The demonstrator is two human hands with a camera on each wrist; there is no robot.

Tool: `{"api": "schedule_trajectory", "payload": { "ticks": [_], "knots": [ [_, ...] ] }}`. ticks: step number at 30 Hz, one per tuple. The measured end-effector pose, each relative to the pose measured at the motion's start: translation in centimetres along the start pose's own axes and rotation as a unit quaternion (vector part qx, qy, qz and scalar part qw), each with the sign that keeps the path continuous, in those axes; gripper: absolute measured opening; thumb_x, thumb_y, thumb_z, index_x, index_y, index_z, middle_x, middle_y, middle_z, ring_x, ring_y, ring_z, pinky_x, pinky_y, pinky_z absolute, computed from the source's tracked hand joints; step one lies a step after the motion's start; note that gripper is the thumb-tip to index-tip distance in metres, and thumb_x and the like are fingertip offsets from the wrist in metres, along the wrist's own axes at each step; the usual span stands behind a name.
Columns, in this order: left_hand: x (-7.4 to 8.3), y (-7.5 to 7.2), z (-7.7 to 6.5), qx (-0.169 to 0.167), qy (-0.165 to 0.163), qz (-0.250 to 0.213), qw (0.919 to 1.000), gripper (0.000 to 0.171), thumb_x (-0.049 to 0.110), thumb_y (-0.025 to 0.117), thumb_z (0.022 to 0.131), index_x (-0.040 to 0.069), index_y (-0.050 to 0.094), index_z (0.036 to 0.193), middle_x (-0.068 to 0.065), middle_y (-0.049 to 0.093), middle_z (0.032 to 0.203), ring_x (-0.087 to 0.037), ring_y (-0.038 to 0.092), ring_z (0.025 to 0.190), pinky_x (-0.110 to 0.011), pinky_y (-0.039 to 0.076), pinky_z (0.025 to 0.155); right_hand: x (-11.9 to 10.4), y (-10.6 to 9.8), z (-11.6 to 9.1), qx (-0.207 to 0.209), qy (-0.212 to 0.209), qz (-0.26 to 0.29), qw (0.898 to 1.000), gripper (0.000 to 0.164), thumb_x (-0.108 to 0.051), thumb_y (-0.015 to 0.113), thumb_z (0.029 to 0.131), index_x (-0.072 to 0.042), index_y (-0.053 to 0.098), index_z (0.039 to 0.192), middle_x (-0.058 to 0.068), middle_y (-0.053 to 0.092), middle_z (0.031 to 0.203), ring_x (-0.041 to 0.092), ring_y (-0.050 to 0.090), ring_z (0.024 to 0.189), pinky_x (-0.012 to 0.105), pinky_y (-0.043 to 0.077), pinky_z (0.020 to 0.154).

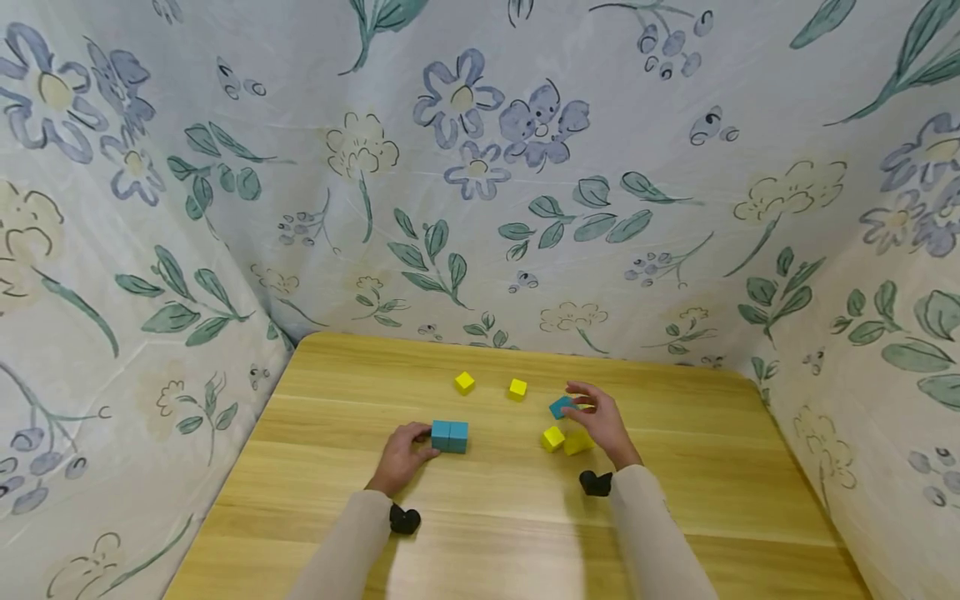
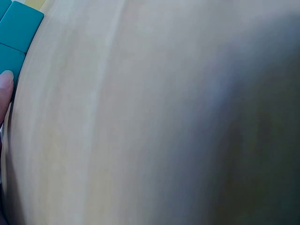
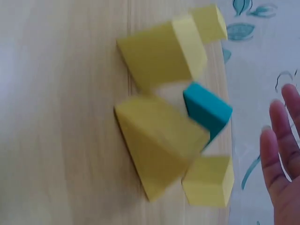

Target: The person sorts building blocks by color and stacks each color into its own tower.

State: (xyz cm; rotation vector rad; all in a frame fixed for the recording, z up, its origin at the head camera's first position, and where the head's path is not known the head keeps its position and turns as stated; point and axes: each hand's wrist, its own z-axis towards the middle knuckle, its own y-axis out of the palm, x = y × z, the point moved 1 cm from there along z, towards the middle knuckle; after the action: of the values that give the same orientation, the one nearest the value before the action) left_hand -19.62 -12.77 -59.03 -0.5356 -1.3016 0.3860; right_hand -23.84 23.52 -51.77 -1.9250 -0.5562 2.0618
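Observation:
Two light-blue cubes [image 1: 449, 437] stand side by side on the wooden table. My left hand [image 1: 403, 458] grips their left end, the thumb at the front corner and the fingers at the left side. In the left wrist view, the thumb [image 2: 5, 84] rests against a blue cube [image 2: 21, 24]. Over on the right, my right hand [image 1: 602, 421] hovers by a third blue block [image 1: 562, 407], thumb and fingers spread apart. In the right wrist view, its fingers [image 3: 281, 126] are straight, away from the blue block [image 3: 206, 110].
Just left of my right hand are a yellow cube [image 1: 552, 438] and a yellow wedge [image 1: 577, 442]. Two more yellow cubes lie farther back, one left [image 1: 464, 382] and one nearer the middle [image 1: 517, 389]. Floral cloth [image 1: 480, 250] hangs behind the table's back edge.

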Motion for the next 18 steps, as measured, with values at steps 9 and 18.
{"api": "schedule_trajectory", "payload": {
  "ticks": [9,18],
  "knots": [
    [0.1,0.0,0.0,0.004,-0.001,0.009,1.0000,0.036,0.013,0.078,0.080,0.003,0.067,0.112,-0.004,0.066,0.105,-0.022,0.057,0.094,-0.044,0.047,0.086,1.4,-2.1,1.5,0.027,0.062,-0.053,0.996,0.049,-0.005,0.067,0.090,0.001,0.051,0.135,0.022,0.040,0.144,0.043,0.031,0.133,0.061,0.024,0.107],
    [0.2,0.0,-0.1,0.002,-0.006,0.004,1.0000,0.035,0.014,0.077,0.080,0.003,0.067,0.111,-0.005,0.066,0.105,-0.022,0.056,0.095,-0.045,0.046,0.086,2.7,-2.4,2.7,0.002,0.081,-0.082,0.993,0.049,0.002,0.066,0.088,0.002,0.051,0.135,0.024,0.040,0.144,0.044,0.030,0.134,0.061,0.025,0.107]
  ]
}}
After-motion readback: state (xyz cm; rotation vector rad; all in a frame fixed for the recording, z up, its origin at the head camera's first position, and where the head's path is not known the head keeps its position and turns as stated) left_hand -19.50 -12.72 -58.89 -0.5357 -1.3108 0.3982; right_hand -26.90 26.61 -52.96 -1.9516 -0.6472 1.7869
